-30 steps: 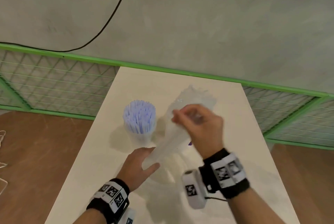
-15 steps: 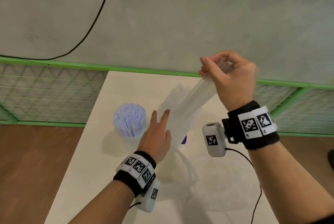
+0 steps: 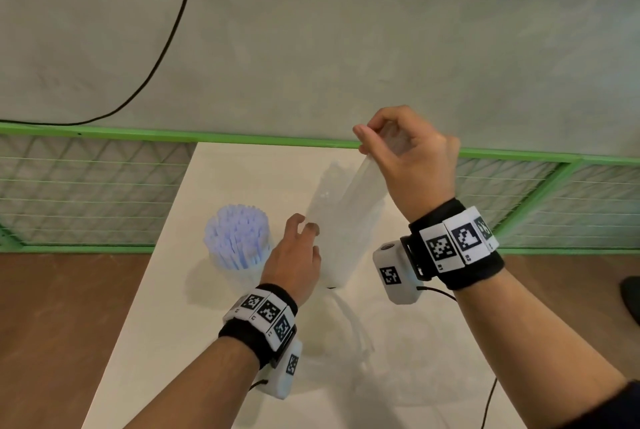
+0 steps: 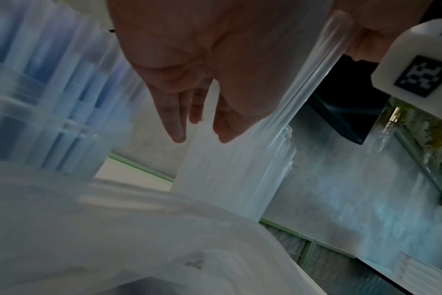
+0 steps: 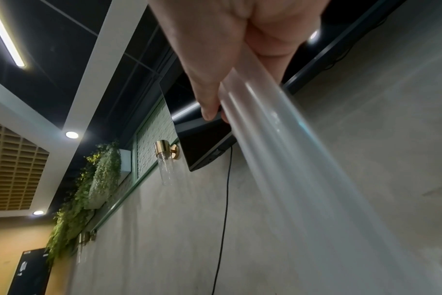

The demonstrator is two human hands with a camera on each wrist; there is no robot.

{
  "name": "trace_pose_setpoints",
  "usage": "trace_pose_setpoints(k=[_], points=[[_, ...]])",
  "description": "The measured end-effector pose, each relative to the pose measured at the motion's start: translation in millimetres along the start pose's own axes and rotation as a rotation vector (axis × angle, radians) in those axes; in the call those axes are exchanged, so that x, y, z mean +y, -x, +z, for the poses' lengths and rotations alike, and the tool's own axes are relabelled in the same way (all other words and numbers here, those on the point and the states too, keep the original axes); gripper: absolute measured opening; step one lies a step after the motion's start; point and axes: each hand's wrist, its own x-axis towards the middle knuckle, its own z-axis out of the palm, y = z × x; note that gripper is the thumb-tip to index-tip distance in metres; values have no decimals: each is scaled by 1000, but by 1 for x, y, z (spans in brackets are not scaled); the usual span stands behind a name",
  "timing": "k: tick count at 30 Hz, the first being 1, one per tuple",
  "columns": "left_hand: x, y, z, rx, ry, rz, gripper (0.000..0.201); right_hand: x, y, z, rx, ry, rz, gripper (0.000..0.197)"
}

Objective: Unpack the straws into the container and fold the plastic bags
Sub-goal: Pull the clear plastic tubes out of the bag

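A clear, empty plastic bag hangs stretched above the white table. My right hand pinches its top end between thumb and fingers, as the right wrist view shows with the bag streaming down from it. My left hand is lower, at the bag's left edge, its fingers fairly straight against the film. Left of it stands the clear container filled with pale blue straws, also seen close up.
More clear plastic lies flat on the table under my wrists, and crumpled film sits behind the hanging bag. A green mesh fence runs along the far edge. A thin cable trails from my right wrist.
My right hand has lifted the bag's top end from near the table to well above it, stretching the bag upright. My left hand moved up and forward to the bag's side.
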Motion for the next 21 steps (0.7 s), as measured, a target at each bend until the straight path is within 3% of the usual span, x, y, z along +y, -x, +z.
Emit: trace_pose_setpoints(k=[9,16,21], points=[[2,-12,4,-34,-34,21,43,28,17,11,-113,47,41,20],[7,-23,-1,-41,-18,-4,17,59,53,20,-299,227,-79,19],[6,-12,-7,-68,-32,-20,19,57,66,17,-412,276,-176,30]])
